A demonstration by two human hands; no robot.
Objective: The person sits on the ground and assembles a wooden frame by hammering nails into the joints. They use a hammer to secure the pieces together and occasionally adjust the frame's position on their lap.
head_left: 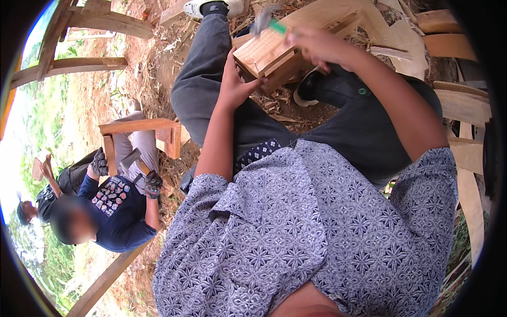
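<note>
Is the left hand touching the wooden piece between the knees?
Touching. The head view shows the left hand braced at the near end of the wooden piece, fingers along its left side, thumb against the near end.

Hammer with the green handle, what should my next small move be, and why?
Perhaps slide your left hand farther from the hammer before any tap: its thumb and fingers span the near end of the wooden piece, while your right hand holds the hammer close by.
</note>
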